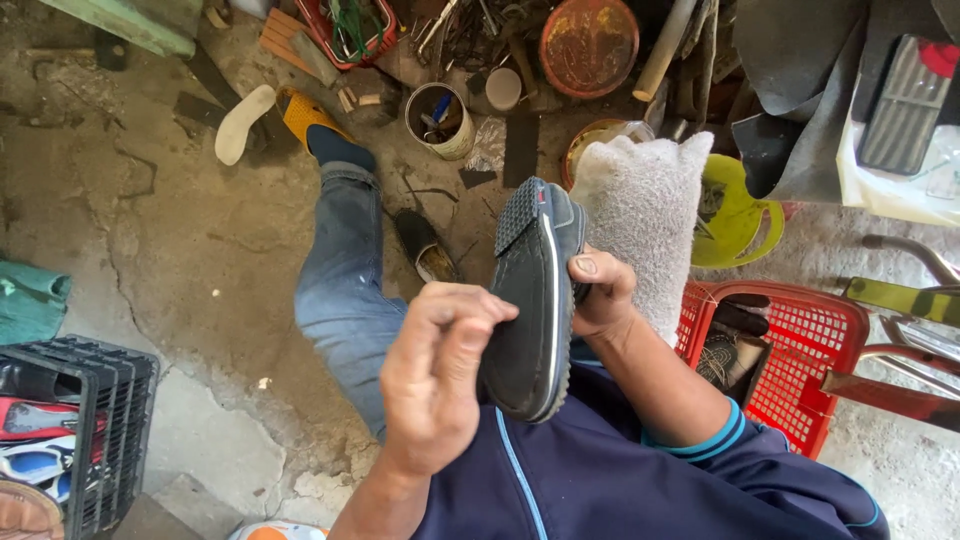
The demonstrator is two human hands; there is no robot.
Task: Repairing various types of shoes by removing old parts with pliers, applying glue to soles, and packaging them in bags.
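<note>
My right hand (598,295) clamps the dark shoe (535,295) sole-up above my lap. My left hand (435,375) pinches its sole edge. Risk: the one-handed grip twists, and the shoe drops to the concrete floor (170,230).

Both hands raised: left (435,375) pinching, right (598,292) gripping.

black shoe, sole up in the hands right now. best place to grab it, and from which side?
Grip the black shoe across its narrow midsection, coming in from the right side, much as the right hand does now. The shoe stands on edge, sole facing left, so its long sides are exposed. The left hand works at the heel-end sole edge, so that end looks crowded.
</note>
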